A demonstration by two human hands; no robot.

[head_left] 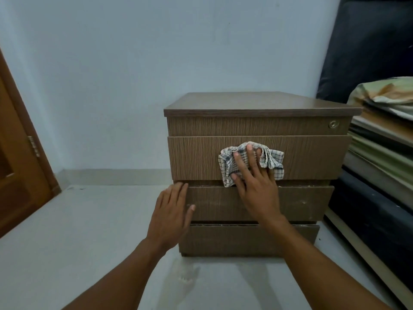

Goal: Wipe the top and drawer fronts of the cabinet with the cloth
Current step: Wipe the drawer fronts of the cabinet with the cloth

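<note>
While spread crosswise, cloth [250, 162] lies under right hand [254, 186].

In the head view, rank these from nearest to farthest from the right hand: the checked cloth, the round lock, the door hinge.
1. Checked cloth: directly under the right hand, pressed against the upper drawer front.
2. Round lock: up and to the right, on the cabinet's top strip.
3. Door hinge: far left, on the wooden door.
</note>
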